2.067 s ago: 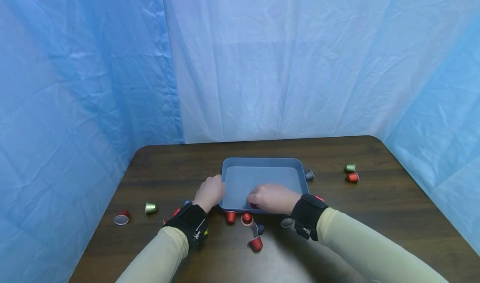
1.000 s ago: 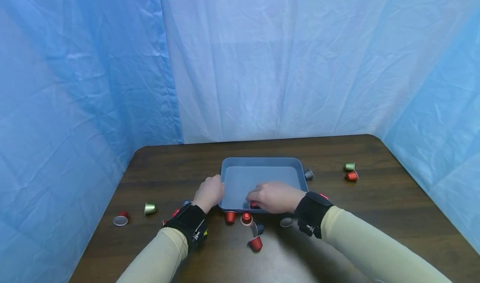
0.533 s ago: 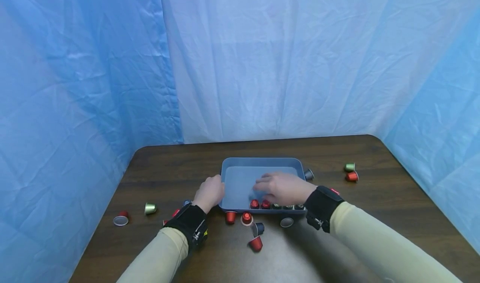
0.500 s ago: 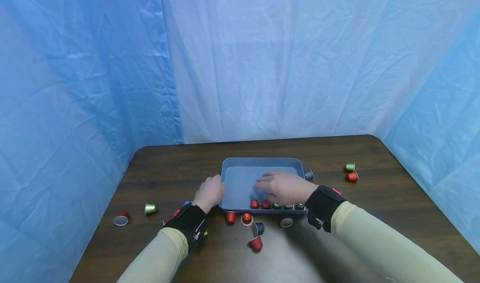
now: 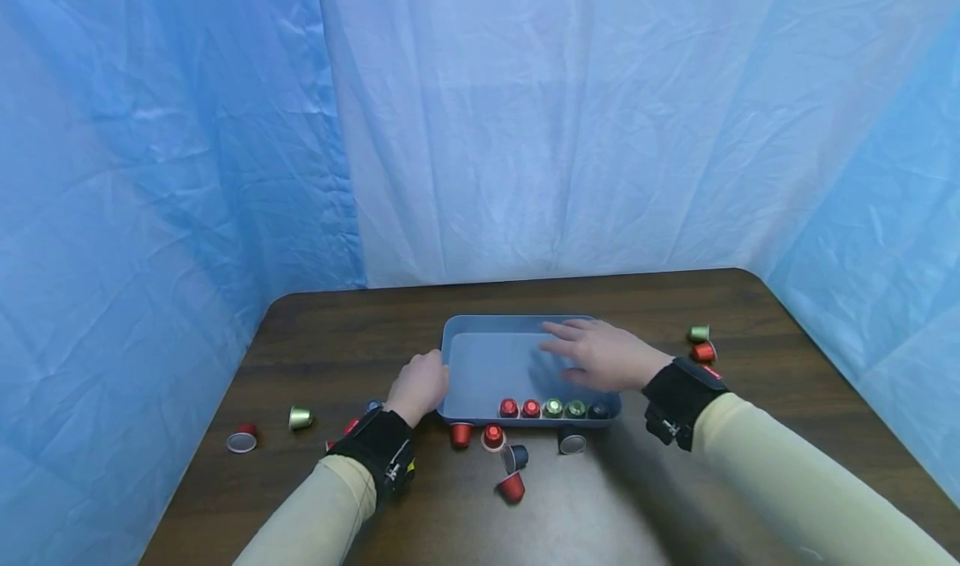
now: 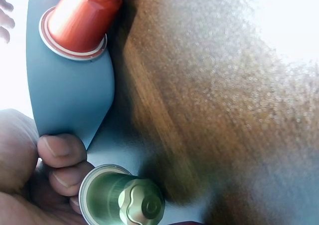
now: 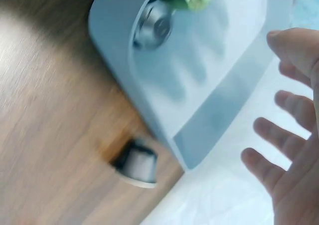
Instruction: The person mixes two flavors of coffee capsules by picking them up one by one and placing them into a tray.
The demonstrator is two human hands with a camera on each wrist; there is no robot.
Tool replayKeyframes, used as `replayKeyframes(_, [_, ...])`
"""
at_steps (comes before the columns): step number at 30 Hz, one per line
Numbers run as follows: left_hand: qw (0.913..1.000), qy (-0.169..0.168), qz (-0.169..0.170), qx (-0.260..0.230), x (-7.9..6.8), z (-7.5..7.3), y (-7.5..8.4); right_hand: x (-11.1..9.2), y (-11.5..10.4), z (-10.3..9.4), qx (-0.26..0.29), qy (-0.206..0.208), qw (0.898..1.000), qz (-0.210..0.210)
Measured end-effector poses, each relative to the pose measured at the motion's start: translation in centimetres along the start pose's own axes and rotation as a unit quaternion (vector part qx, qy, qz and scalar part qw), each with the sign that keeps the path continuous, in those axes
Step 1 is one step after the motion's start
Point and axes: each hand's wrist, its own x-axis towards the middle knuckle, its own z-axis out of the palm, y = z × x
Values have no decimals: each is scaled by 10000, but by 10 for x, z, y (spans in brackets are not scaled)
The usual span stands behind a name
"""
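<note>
A shallow blue-grey tray [image 5: 480, 358] lies on the table, its left edge gripped by my left hand [image 5: 418, 385]. In the left wrist view, curled fingers [image 6: 62, 150] press against its wall, right beside a green coffee capsule [image 6: 142, 202]. Over the tray's right half hovers my right hand [image 5: 603, 356], fingers spread and holding nothing. Below it, a row of upside-down coffee capsules runs along the near wall inside: two red ones [image 5: 520, 408], two green ones [image 5: 564, 408] and a dark one [image 5: 598, 411] at the right end.
Before the tray lie several capsules, including red ones [image 5: 512, 488] and dark ones [image 5: 515, 458]. Further left are a green capsule [image 5: 301, 418] and a red one [image 5: 242, 439]. A green [image 5: 699, 333] and a red capsule [image 5: 704, 352] sit at the right. Blue sheets surround the table [image 5: 360, 316].
My right hand has let go of a red capsule at the row's left end. It has lifted and moved right and away, uncovering the row. My left hand has stayed put.
</note>
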Motion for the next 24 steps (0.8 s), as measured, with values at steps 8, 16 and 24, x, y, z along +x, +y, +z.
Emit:
replayKeyframes(8, [9999,3,-9,101,1,0,0,-15,19,-1,47,44,9988,487])
replayKeyframes(16, [10000,-36,-61,66,1,-1,0,-31,36,-2,46,285,9981,537])
replayKeyframes(24, [10000,-57,-51,35,1,0,-1,-42,50,0,194,329,9954,880])
